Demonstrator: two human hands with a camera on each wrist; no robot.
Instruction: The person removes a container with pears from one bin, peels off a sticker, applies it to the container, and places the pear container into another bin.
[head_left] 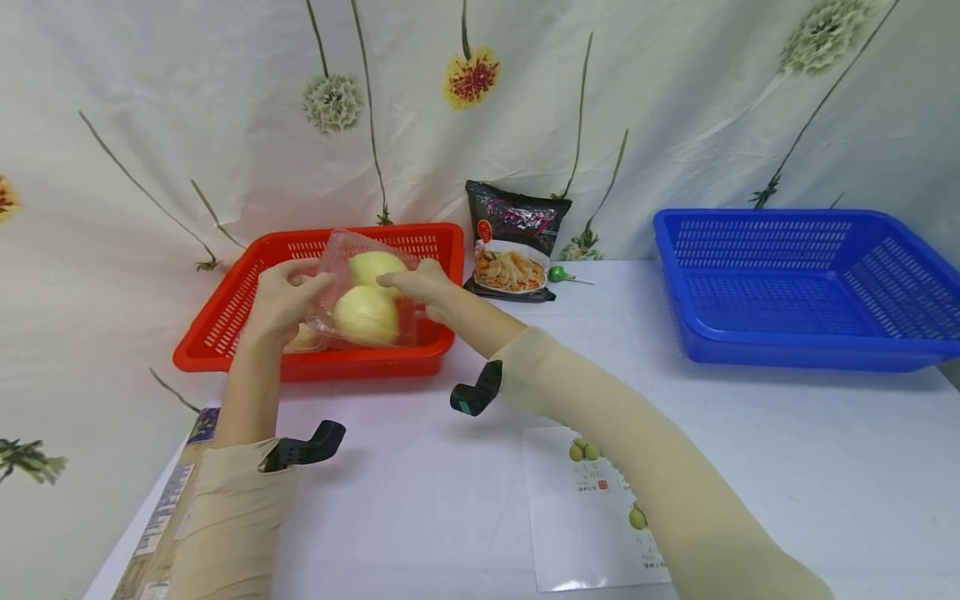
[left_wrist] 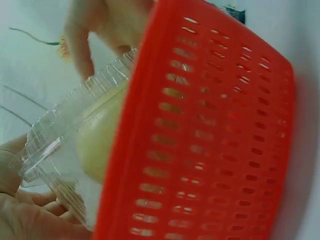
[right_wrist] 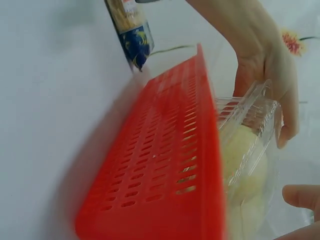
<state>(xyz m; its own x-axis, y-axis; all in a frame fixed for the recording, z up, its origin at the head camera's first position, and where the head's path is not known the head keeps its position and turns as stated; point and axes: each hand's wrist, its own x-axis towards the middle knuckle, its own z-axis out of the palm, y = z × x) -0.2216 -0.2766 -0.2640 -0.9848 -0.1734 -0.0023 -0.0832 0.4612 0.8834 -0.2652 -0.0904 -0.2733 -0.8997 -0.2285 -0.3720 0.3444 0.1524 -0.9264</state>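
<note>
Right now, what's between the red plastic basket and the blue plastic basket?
The head view shows a rectangular black noodle packet, a green lollipop and bare white tabletop, with the person's beige-sleeved right arm across the front.

One red basket (head_left: pixel 375 365), one blue basket (head_left: pixel 798 348). One clear plastic clamshell (head_left: pixel 341 247), two pale-yellow round fruits (head_left: pixel 366 315) showing in it. One black noodle packet (head_left: pixel 516 242), one green lollipop (head_left: pixel 557 274), one sheet with printed fruit (head_left: pixel 566 525), one long blue-ended packet (head_left: pixel 167 504). One left hand (head_left: pixel 283 297), one right hand (head_left: pixel 422 285). Two black wrist cameras (head_left: pixel 307 450). Deeper in red basket, can't count.
</note>
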